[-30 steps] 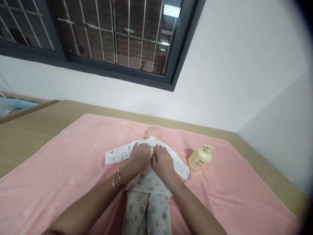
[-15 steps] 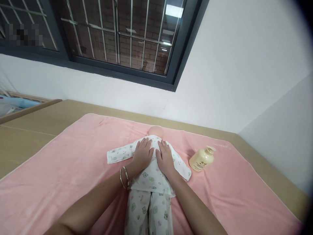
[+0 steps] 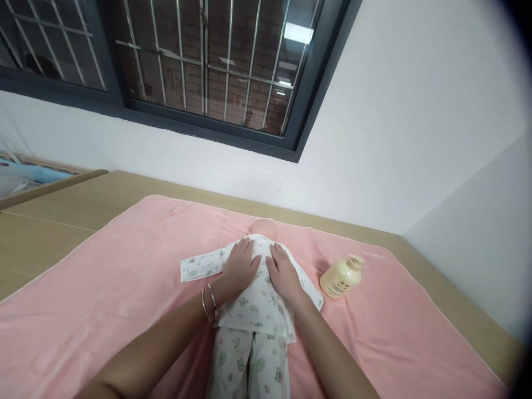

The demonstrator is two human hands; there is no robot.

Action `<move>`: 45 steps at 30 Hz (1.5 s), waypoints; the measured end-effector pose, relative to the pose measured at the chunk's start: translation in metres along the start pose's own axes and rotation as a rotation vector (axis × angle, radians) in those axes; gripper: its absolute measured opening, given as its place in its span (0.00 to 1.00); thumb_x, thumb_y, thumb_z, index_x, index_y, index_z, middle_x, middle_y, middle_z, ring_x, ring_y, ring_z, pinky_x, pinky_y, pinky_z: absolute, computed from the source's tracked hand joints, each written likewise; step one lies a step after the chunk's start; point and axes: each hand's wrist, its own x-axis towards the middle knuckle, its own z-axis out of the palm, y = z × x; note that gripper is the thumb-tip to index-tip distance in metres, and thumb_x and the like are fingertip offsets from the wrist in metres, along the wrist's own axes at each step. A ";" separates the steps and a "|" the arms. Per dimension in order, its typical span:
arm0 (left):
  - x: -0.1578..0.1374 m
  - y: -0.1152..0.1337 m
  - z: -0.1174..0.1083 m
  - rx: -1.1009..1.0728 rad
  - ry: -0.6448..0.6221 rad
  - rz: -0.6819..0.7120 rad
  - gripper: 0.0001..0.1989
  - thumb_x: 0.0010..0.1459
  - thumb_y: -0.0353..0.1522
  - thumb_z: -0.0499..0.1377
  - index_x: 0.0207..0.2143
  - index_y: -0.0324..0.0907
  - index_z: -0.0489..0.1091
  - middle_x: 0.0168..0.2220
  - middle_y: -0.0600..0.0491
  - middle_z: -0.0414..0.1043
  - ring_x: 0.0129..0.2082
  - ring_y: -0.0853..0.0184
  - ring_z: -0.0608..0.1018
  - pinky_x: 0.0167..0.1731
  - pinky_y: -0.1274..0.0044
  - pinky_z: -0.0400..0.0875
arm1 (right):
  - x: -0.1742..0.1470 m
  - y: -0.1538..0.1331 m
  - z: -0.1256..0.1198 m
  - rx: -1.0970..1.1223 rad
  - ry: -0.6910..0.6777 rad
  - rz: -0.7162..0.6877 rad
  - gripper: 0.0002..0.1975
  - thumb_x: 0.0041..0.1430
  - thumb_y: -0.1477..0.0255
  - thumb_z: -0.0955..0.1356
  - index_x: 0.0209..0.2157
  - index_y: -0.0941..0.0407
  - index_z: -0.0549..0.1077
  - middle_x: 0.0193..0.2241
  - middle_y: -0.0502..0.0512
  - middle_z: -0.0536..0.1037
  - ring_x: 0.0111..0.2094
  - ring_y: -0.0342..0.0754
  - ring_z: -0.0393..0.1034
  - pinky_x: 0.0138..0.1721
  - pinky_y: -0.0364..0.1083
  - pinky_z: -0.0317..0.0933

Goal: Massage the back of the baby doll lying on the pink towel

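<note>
A baby doll (image 3: 261,310) in white pyjamas with a small green and grey print lies stretched out on a pink blanket (image 3: 137,260). Its smooth round head (image 3: 264,228) points away from me, and one sleeve reaches out to the left. My left hand (image 3: 241,266) rests flat on the left side of the doll's upper body, fingers extended. On the other side, my right hand (image 3: 286,275) lies flat too, partly covering the right sleeve. Neither hand grips anything. Two thin bangles (image 3: 209,302) circle my left wrist.
A pale yellow pump bottle (image 3: 341,277) stands on the blanket, right of the doll. The blanket covers a wooden surface (image 3: 54,238) against a white wall. Above is a dark-framed window (image 3: 233,130) with bars. A wooden-edged bin (image 3: 37,174) with blue contents is at far left.
The view has tilted slightly, so the window and doll sit a little lower. Both hands stay flat on the doll's upper body; the right one has shifted slightly outward.
</note>
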 end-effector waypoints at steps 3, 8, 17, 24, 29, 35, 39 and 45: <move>-0.010 0.007 -0.002 0.038 -0.035 0.051 0.23 0.65 0.33 0.45 0.59 0.32 0.61 0.61 0.38 0.62 0.63 0.52 0.63 0.61 0.60 0.58 | 0.000 -0.001 0.004 -0.024 -0.042 -0.013 0.29 0.70 0.64 0.53 0.65 0.68 0.55 0.66 0.65 0.51 0.68 0.54 0.42 0.67 0.55 0.41; -0.016 0.012 -0.017 -0.005 -0.123 0.185 0.23 0.60 0.29 0.48 0.56 0.32 0.64 0.58 0.38 0.66 0.60 0.55 0.68 0.60 0.62 0.61 | -0.016 -0.018 0.006 -0.082 -0.071 -0.110 0.27 0.68 0.70 0.53 0.64 0.64 0.58 0.65 0.60 0.57 0.68 0.54 0.43 0.67 0.55 0.41; 0.016 -0.028 -0.020 -0.198 -0.149 0.075 0.21 0.64 0.37 0.46 0.54 0.41 0.67 0.58 0.47 0.69 0.58 0.61 0.70 0.60 0.66 0.64 | 0.016 0.006 0.006 -0.022 -0.059 -0.009 0.29 0.69 0.63 0.54 0.65 0.65 0.57 0.65 0.64 0.53 0.67 0.56 0.44 0.66 0.58 0.43; -0.004 0.004 -0.045 -0.045 -0.195 0.145 0.17 0.62 0.29 0.46 0.44 0.38 0.72 0.48 0.42 0.75 0.49 0.58 0.75 0.54 0.63 0.68 | -0.014 -0.028 -0.005 -0.116 -0.077 -0.036 0.24 0.67 0.69 0.56 0.60 0.59 0.66 0.60 0.61 0.65 0.64 0.56 0.54 0.62 0.55 0.52; 0.002 0.001 -0.013 -0.155 0.000 0.034 0.20 0.64 0.31 0.43 0.53 0.38 0.68 0.54 0.44 0.71 0.57 0.59 0.70 0.59 0.61 0.64 | 0.008 -0.002 0.009 0.005 0.014 0.007 0.27 0.69 0.64 0.54 0.63 0.62 0.62 0.64 0.62 0.58 0.67 0.55 0.47 0.65 0.57 0.45; 0.002 -0.009 0.017 -0.227 0.095 0.003 0.21 0.65 0.32 0.44 0.55 0.41 0.66 0.58 0.47 0.68 0.61 0.61 0.66 0.63 0.59 0.59 | 0.012 0.008 0.028 0.036 0.110 -0.003 0.28 0.69 0.64 0.53 0.63 0.63 0.61 0.64 0.61 0.57 0.67 0.53 0.46 0.66 0.57 0.39; 0.002 -0.008 0.015 -0.216 0.080 0.012 0.21 0.65 0.32 0.44 0.56 0.40 0.66 0.59 0.46 0.67 0.61 0.61 0.66 0.64 0.59 0.57 | 0.010 0.007 0.028 0.051 0.121 -0.015 0.28 0.69 0.64 0.53 0.63 0.64 0.61 0.64 0.61 0.58 0.67 0.53 0.47 0.66 0.57 0.40; 0.002 -0.009 0.016 -0.214 0.087 0.013 0.21 0.65 0.32 0.44 0.56 0.39 0.66 0.59 0.45 0.67 0.61 0.61 0.66 0.64 0.61 0.58 | 0.011 0.007 0.027 0.058 0.131 -0.020 0.27 0.68 0.65 0.54 0.62 0.63 0.62 0.63 0.61 0.59 0.66 0.53 0.47 0.66 0.56 0.40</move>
